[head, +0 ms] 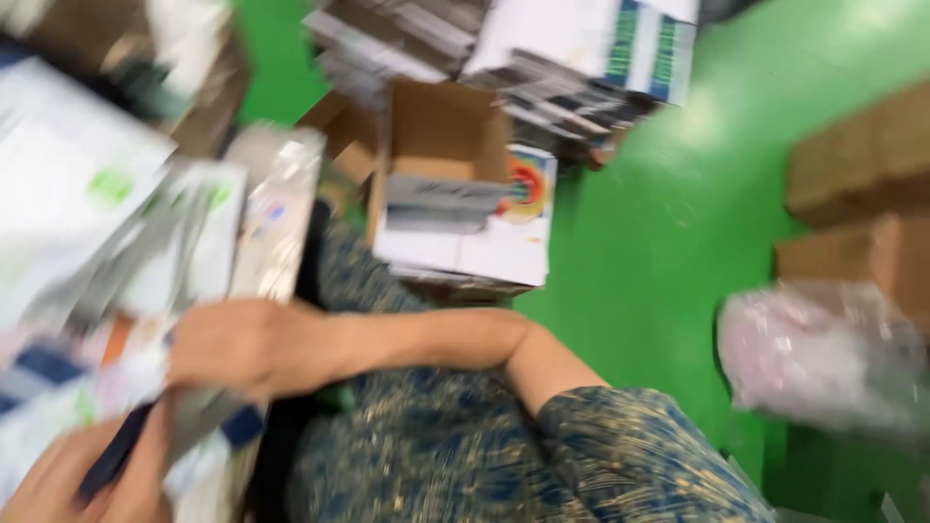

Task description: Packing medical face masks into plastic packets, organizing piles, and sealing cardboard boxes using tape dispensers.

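Your right hand (242, 347) reached across, fingers closed over a flat, glossy white-and-blue packet (199, 416); your left hand (87, 479) pinched its lower edge. Supporting both ends probably kept it from slipping.

The view is heavily blurred. The right hand (237, 344) reaches across the body to the left, its fingers resting on a stack of flat plastic-wrapped packets (145, 291) at the near left. The left hand (82, 479), at the near-left corner, grips a dark-edged packet (174, 426) from below, touching the same stack. Farther off, at the centre, an open cardboard box (441, 131) sits on a pile of white printed sheets (484, 242) on the green floor (659, 223). At the right, a crumpled clear plastic bag (823, 353) lies just beside brown cartons (862, 194).
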